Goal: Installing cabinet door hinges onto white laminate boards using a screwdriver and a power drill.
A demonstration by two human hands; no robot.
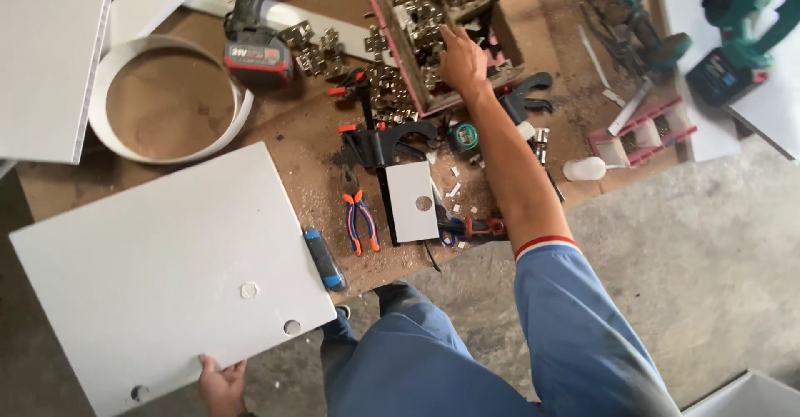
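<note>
while your left hand (222,384) grips the near edge of the white panel (167,275) overhanging the table (292,146), your right hand (461,60) reaches, fingers loosely spread, into the hinge box (433,17).

Matt white board (158,275) — smooth; shiny metal hinges (417,4); rough wooden bench (300,159).

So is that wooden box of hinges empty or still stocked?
Stocked: the wooden box holds a heap of metal hinges, with the right hand reaching in.
</note>
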